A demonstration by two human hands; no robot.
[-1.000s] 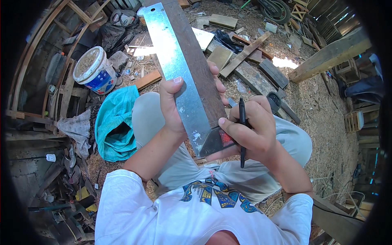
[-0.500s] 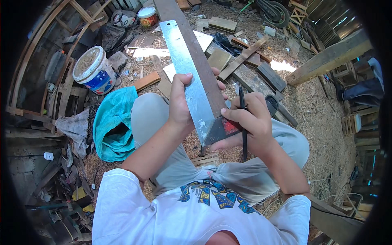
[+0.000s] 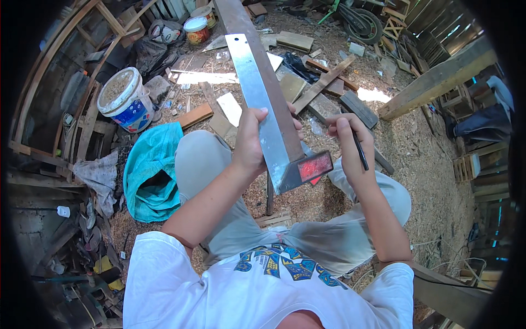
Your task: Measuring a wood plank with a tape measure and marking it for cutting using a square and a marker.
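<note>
Likely rough woodworking shed: sawdust floor, timber offcuts, plank walls.

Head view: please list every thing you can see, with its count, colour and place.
try square: one, silver blade with red-faced stock, held along a long brown plank above the lap
pencil: one, dark, in the right hand
bucket: one, white with blue band, holding sawdust, upper left
small cans: two, with light lids, top centre
cloth: one, teal, on the ground left of the knee
wood offcuts: several, brown and grey, on the sawdust floor ahead
beam: one, pale wood, upper right
wheel: one, black tyre, top right
left hand: one, gripping the blade
right hand: one, fingers closed on the pencil
</note>
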